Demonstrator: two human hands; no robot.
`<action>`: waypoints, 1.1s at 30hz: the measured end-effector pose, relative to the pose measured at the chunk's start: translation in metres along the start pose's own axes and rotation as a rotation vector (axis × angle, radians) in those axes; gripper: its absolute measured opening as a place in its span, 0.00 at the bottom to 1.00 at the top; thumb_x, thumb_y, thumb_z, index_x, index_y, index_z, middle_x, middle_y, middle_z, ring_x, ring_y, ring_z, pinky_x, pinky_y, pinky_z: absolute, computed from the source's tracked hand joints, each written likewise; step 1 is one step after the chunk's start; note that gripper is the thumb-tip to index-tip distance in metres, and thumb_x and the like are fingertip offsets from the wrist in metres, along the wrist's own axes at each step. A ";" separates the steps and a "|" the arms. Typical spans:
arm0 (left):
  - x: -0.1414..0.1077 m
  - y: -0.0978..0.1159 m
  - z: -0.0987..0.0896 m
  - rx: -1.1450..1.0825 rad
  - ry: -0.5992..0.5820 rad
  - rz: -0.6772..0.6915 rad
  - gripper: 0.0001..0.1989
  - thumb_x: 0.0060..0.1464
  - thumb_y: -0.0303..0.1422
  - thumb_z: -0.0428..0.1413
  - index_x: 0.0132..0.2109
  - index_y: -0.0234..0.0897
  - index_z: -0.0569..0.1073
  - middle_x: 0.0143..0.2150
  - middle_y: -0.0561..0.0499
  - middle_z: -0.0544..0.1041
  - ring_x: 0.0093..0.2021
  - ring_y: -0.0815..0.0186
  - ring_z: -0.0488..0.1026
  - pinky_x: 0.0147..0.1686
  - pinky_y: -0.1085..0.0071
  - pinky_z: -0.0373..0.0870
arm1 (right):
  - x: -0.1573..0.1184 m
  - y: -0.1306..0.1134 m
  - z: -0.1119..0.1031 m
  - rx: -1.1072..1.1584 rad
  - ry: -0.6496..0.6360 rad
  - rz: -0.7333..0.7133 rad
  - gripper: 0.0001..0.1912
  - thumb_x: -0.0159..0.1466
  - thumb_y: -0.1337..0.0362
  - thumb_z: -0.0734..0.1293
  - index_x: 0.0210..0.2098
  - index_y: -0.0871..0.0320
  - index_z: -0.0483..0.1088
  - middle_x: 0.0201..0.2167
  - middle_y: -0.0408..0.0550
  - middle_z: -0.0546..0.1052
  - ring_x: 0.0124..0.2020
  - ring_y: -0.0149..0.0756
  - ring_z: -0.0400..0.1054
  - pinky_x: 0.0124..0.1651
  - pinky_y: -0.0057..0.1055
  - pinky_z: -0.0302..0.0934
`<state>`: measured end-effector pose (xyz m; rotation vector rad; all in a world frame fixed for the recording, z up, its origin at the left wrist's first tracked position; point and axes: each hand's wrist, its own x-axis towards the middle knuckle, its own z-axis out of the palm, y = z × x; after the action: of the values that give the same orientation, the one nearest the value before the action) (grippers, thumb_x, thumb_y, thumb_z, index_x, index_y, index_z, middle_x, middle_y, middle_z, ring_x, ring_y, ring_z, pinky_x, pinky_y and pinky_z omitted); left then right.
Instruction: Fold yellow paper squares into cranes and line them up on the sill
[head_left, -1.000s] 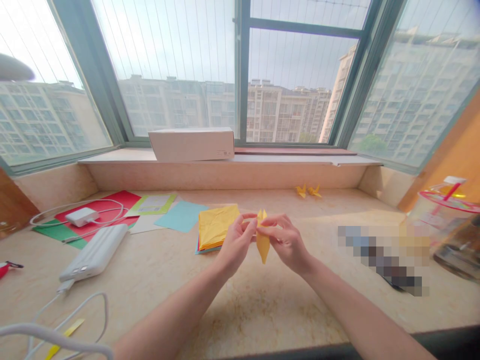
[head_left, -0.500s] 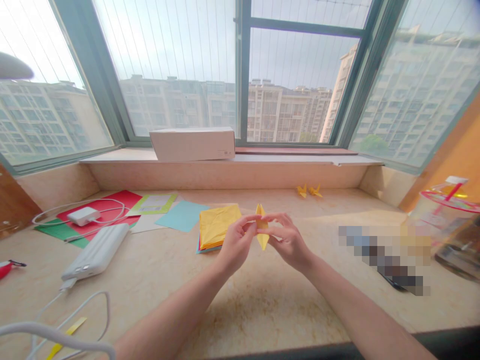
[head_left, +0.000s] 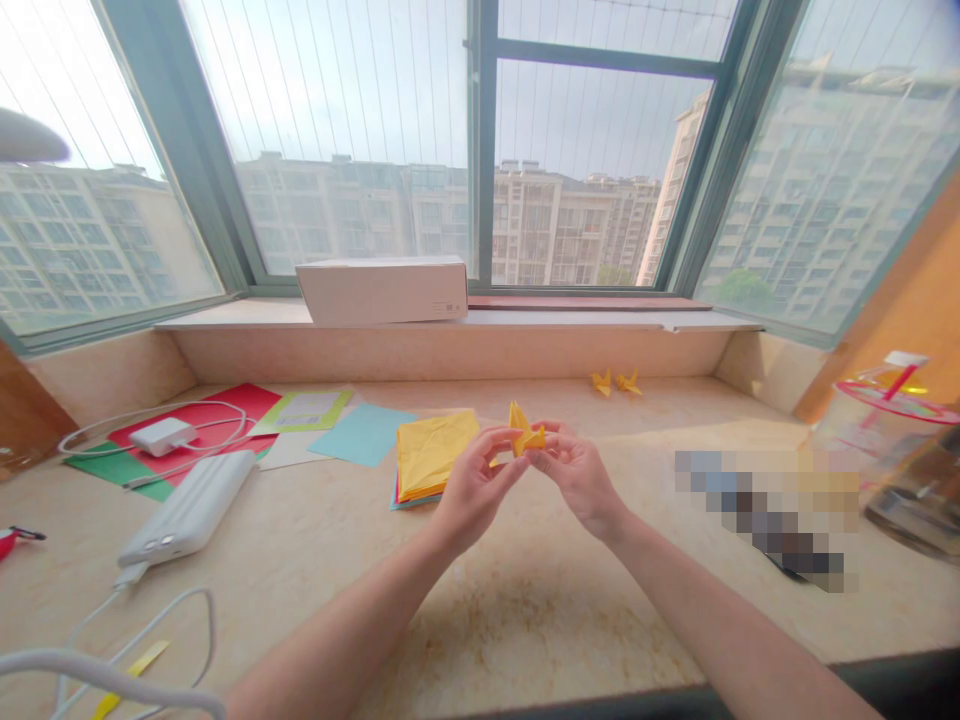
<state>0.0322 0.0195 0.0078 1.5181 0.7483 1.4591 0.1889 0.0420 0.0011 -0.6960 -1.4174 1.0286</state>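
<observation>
A small yellow folded-paper crane (head_left: 531, 440) is held above the counter between my two hands, one pointed part standing up and another end toward the right. My left hand (head_left: 484, 475) pinches its left side with thumb and fingers. On the other side my right hand (head_left: 577, 472) has its fingertips closed on the paper; parts of the folds are hidden behind fingers. Just left of my left hand lies a stack of yellow paper (head_left: 431, 455), with other colours showing beneath. Two finished-looking yellow paper cranes (head_left: 601, 383) (head_left: 628, 382) stand farther back on the counter.
Coloured sheets, among them a light blue sheet (head_left: 364, 434) and a red sheet (head_left: 251, 410), lie left. A white power bank (head_left: 187, 508) and cables are nearby. A white box (head_left: 382, 292) sits on the sill. A plastic cup (head_left: 870, 430) stands right, beside a pixelated patch.
The paper crane has been turned in my fingers, so its end now points right instead of toward me. Both hands have shifted their grip slightly; the view moved a little.
</observation>
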 end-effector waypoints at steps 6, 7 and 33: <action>0.002 0.004 -0.001 -0.069 0.064 -0.136 0.15 0.55 0.40 0.61 0.46 0.36 0.74 0.44 0.44 0.80 0.47 0.57 0.77 0.43 0.65 0.73 | 0.001 -0.002 -0.003 0.106 -0.137 0.102 0.10 0.59 0.54 0.73 0.35 0.52 0.80 0.48 0.48 0.75 0.42 0.36 0.69 0.45 0.34 0.64; 0.002 0.006 -0.001 -0.080 0.073 -0.148 0.15 0.55 0.40 0.61 0.46 0.36 0.74 0.43 0.45 0.81 0.47 0.57 0.78 0.42 0.66 0.74 | 0.002 -0.002 -0.003 0.125 -0.122 0.107 0.10 0.58 0.55 0.73 0.37 0.52 0.80 0.48 0.48 0.76 0.41 0.35 0.69 0.45 0.34 0.64; 0.001 0.001 -0.004 0.298 0.162 0.051 0.11 0.60 0.39 0.55 0.40 0.36 0.78 0.54 0.41 0.71 0.50 0.57 0.73 0.36 0.69 0.78 | -0.002 0.006 0.004 0.073 -0.050 0.179 0.15 0.52 0.55 0.77 0.33 0.57 0.74 0.29 0.44 0.79 0.32 0.34 0.72 0.40 0.33 0.64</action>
<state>0.0287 0.0206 0.0087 1.6629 1.0701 1.5746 0.1842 0.0418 -0.0048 -0.7581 -1.3715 1.2385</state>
